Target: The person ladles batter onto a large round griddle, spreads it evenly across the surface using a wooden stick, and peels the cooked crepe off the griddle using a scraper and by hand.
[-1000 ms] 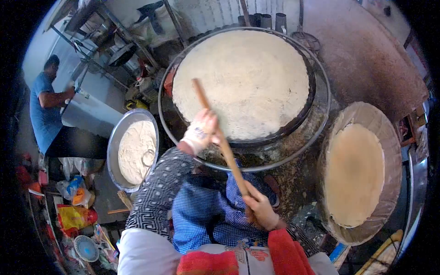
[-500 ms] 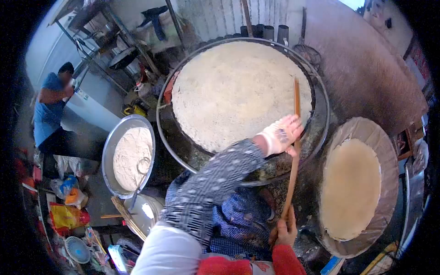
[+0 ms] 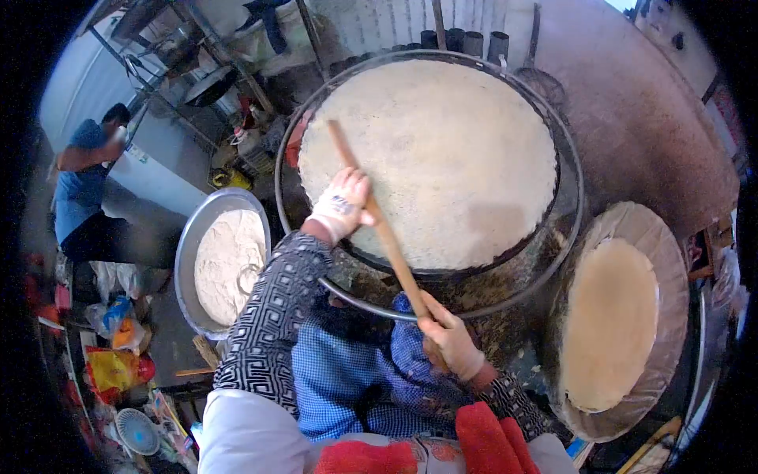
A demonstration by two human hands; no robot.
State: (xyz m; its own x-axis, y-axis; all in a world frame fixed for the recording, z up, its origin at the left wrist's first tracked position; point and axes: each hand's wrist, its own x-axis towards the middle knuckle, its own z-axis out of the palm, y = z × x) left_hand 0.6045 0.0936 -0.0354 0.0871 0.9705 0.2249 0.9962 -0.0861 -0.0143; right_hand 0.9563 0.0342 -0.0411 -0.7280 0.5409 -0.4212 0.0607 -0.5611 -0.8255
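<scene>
A long flat wooden stick (image 3: 397, 257) slants over the left part of a big round griddle. My left hand (image 3: 343, 205), in a pale fingerless covering, grips it near its far end, fingers over the top and thumb on the near side. Closer to my body, my right hand (image 3: 453, 338) is closed round the lower end. Under the stick's far end lies a wide, thin pale sheet of batter (image 3: 442, 150), covering nearly the whole griddle (image 3: 359, 265). A metal ring (image 3: 580, 186) runs round the griddle.
To the left stands a metal basin (image 3: 188, 245) of thick pale batter with a wire whisk (image 3: 249, 278) in it. At right, a cloth-covered round tray (image 3: 669, 300) carries a thin flatbread (image 3: 612, 316). A person in blue (image 3: 83, 189) is at the far left.
Both hands have swung the stick from the griddle's right side to its left. My right hand has moved left and forward. The batter surface looks smoother.
</scene>
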